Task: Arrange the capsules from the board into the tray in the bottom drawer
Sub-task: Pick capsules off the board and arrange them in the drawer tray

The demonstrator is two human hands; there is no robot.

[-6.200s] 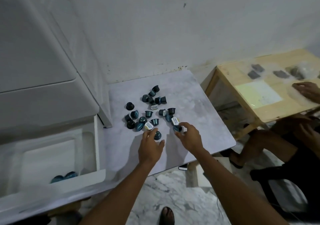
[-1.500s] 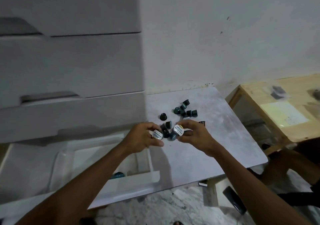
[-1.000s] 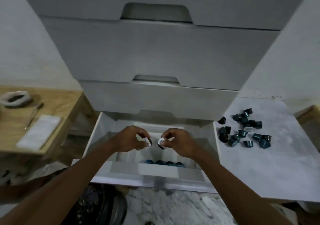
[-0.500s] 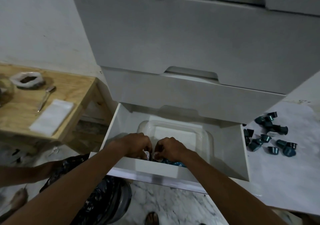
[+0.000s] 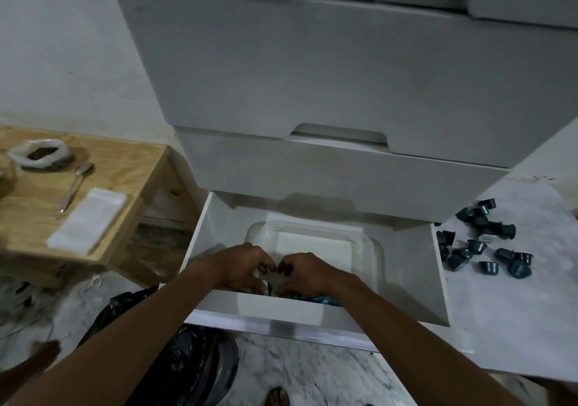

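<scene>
The white bottom drawer (image 5: 200, 236) stands pulled out with a clear plastic tray (image 5: 370, 244) inside it. Both my hands reach down to the tray's near edge, knuckles almost touching. My left hand (image 5: 240, 266) and my right hand (image 5: 308, 272) have their fingers curled down, each closed on a capsule; only a pale lid (image 5: 268, 281) shows between them. Several blue capsules (image 5: 317, 299) lie in the tray under my right wrist, partly hidden by the drawer front. Several more dark blue capsules (image 5: 478, 243) sit scattered on the marbled board (image 5: 516, 318) at the right.
Two shut drawers (image 5: 312, 167) overhang the open one. On the left stands a wooden table (image 5: 131, 167) with a spoon (image 5: 73, 189), a white packet (image 5: 87, 221) and an open bag (image 5: 39, 155). A black bag (image 5: 187, 365) sits on the floor below. Another person's hand (image 5: 37, 355) is at lower left.
I carried two capsules from the board to the drawer. Over the last half second both hands stayed low at the tray's near edge, and the view shifted slightly.
</scene>
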